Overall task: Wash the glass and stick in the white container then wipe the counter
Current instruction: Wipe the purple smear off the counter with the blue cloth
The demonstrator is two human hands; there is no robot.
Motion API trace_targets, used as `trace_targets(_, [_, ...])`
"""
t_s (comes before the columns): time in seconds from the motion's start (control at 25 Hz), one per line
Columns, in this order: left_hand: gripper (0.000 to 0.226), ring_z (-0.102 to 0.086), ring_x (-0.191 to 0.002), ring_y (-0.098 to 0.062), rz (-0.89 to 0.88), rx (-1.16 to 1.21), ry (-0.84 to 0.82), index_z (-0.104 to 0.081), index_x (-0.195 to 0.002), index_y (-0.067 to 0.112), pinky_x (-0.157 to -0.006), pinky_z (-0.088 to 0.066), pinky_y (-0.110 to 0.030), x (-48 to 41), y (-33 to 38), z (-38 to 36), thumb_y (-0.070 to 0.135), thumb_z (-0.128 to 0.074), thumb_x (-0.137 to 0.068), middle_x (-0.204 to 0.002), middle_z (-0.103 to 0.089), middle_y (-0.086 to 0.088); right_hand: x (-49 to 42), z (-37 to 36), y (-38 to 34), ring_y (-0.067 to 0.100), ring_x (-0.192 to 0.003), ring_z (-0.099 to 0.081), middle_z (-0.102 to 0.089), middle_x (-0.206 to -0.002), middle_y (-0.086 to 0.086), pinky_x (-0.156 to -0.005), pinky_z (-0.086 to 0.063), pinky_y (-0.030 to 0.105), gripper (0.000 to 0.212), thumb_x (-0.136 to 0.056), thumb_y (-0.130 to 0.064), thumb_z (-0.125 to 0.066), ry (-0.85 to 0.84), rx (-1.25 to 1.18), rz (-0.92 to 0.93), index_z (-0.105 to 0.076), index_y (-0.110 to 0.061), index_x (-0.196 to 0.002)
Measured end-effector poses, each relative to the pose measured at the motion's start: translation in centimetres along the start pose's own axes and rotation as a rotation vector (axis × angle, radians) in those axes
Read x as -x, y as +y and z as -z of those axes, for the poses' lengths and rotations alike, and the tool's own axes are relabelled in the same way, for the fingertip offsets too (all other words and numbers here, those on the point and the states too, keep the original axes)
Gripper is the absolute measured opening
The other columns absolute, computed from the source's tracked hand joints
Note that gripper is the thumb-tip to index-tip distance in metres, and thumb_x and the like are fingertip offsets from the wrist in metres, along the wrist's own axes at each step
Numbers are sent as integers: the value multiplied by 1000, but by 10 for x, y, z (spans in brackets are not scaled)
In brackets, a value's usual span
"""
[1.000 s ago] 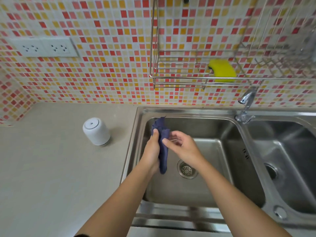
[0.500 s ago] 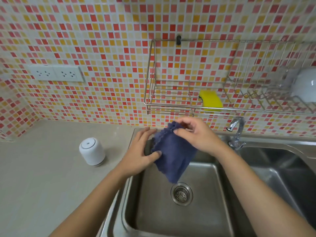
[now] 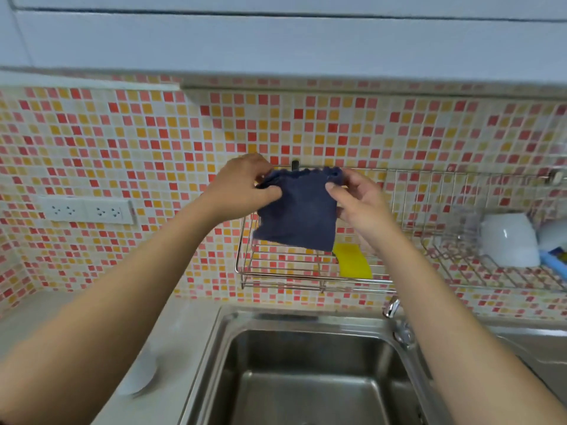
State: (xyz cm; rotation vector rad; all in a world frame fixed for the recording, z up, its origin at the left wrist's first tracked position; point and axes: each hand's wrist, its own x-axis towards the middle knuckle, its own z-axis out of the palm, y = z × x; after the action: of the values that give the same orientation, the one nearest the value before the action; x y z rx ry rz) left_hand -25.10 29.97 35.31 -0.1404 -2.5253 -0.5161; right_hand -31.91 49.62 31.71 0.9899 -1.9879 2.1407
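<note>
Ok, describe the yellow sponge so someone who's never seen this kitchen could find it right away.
Look at the wire rack hung on the tiled wall above the sink. The sponge stands in it, just below the blue cloth that both hands hold up. It is the only bright yellow block there.

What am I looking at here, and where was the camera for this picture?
No machine: these are a person's two bare hands, filmed by a camera worn on the head, looking forward and down. The left hand and right hand hold a dark blue cloth by its top corners, up at a wall-mounted wire rack. A yellow sponge sits in that rack, an upturned white cup further right. Below is a steel sink set in a beige counter.
</note>
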Motion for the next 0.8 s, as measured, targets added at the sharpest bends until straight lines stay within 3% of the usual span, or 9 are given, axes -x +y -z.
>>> trace_targets(0.12, [27, -51, -76, -25, 136, 11, -115, -57, -74, 3, -62, -40, -35, -12, -23, -17, 30, -58, -77, -83, -55, -6, -19, -5, 8, 11, -76, -65, -64, -91, -5, -64, -54, 32, 20, -91, -13, -56, -103, 138, -33, -62, -32, -90])
trace_targets(0.2, [25, -52, -73, -26, 202, 27, -180, -52, -66, 5, -58, -38, -33, -13, -39, -32, 25, -59, -80, -80, -56, -9, -27, -7, 23, 14, -85, -65, -64, -93, -7, -71, -55, 36, 18, -91, -13, -56, -139, 186, -123, -61, -31, -93])
trace_targets(0.28, [27, -56, -78, -29, 218, -41, -237, -56, -69, 3, -64, -42, -37, -15, -46, -50, 27, -58, -80, -87, -61, -13, -31, -4, 49, 16, -89, -63, -65, -95, -5, -79, -53, 39, 19, -91, -10, -56, -111, 141, -257, -61, -28, -90])
trace_targets(0.32, [28, -58, -85, -30, 202, -153, -280, -61, -77, 3, -71, -44, -38, -17, -47, -61, 30, -57, -81, -94, -62, -13, -32, -2, 64, 18, -90, -63, -66, -97, -1, -81, -52, 39, 17, -90, -10, -57, -83, 169, -313, -61, -26, -89])
trace_targets(0.4, [33, -53, -108, -30, 147, -508, -355, -63, -106, 12, -88, -39, -41, -16, -45, -86, 34, -56, -83, -119, -57, -9, -31, 5, 92, 24, -99, -61, -64, -111, 8, -88, -51, 40, 19, -86, -15, -60, -72, 533, -344, -59, -19, -105])
trace_targets(0.52, [61, -42, -125, -32, 10, -761, -370, -32, -138, 13, -96, -39, -41, -10, -39, -124, 18, -62, -85, -137, -42, -11, -23, 8, 109, 28, -121, -48, -48, -134, 8, -99, -41, 36, 51, -87, -15, -60, -191, 1052, -193, -42, -15, -135])
trace_targets(0.6, [52, -53, -113, -34, 26, -674, -409, -35, -134, 8, -85, -47, -39, -5, -40, -142, 9, -58, -88, -124, -53, -16, -20, 5, 113, 26, -123, -47, -50, -135, 5, -101, -40, 35, 44, -89, -15, -57, -396, 1096, -128, -48, -19, -132])
trace_targets(0.68, [31, -60, -103, -33, 116, -556, -498, -50, -125, 6, -81, -50, -39, -2, -46, -152, 14, -48, -94, -115, -61, -17, -18, 3, 122, 27, -127, -43, -45, -141, 8, -104, -37, 37, 42, -92, -19, -52, -623, 1181, -228, -48, -19, -134])
trace_targets(0.8, [33, -62, -100, -31, 138, -496, -597, -60, -119, 7, -83, -51, -36, 2, -54, -153, 22, -40, -99, -113, -65, -14, -22, 1, 128, 29, -133, -36, -34, -149, 9, -106, -34, 35, 45, -96, -24, -46, -699, 1293, -316, -40, -22, -140])
